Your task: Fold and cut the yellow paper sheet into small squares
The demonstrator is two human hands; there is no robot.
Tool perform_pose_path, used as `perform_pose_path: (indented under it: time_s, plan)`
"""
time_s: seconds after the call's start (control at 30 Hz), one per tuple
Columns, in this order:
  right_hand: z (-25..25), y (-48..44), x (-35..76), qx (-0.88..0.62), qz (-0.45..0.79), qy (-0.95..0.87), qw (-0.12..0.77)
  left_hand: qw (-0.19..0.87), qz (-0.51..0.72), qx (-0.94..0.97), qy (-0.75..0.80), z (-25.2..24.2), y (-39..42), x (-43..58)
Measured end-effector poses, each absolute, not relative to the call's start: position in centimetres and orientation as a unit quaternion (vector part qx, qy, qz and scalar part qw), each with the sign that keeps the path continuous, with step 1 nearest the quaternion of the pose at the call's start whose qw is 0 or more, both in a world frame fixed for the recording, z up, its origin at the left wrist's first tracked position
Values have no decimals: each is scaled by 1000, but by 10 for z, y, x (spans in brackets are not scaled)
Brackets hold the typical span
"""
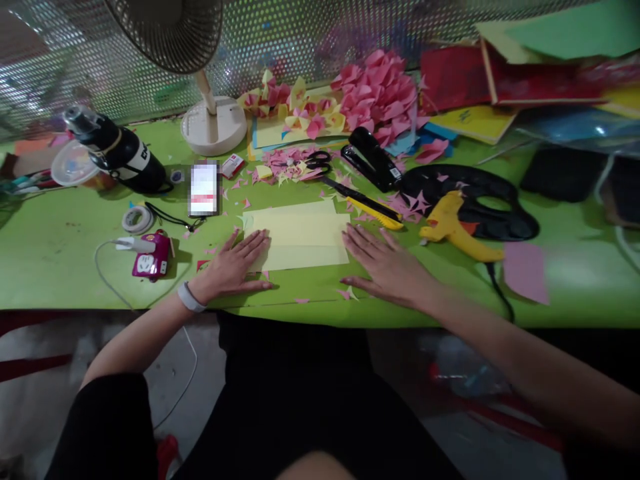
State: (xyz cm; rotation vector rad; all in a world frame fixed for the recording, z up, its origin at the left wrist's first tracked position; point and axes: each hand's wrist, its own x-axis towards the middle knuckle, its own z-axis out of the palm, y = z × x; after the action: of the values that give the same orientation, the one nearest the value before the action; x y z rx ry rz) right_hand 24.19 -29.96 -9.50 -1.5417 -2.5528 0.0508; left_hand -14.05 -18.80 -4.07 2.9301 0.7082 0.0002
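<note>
A pale yellow sheet of paper [299,235] lies folded flat on the green table [60,247], right in front of me. My left hand [235,265] lies flat with fingers stretched out, its fingertips resting on the sheet's left edge. My right hand [384,261] is also flat and open, fingers spread, touching the sheet's right edge. Neither hand holds anything. A white band sits on my left wrist.
Behind the sheet lie black scissors [320,162], a yellow utility knife [374,210], a black stapler [371,159] and a yellow glue gun [457,232]. Pink and yellow paper flowers [380,93] pile at the back. A fan base [214,125], black bottle [120,152], tape roll [138,219] stand left.
</note>
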Motion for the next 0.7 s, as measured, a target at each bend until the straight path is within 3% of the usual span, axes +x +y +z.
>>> perform_pose_path:
  time_s: [0.27, 0.4, 0.53, 0.7]
  plan:
    - [-64, -291, 251, -548, 129, -824, 67, 107, -21, 954, 280, -38, -192, -153]
    - [-21, -258, 227, -643, 212, -724, 132, 117, -40, 948, 292, -35, -192, -151]
    - [-4, -201, 170, -628, 454, -632, 36, 118, -42, 947, 295, -35, -191, -150]
    - [-12, -160, 119, -600, 500, -623, -46, 121, -40, 946, 297, -36, -192, -151]
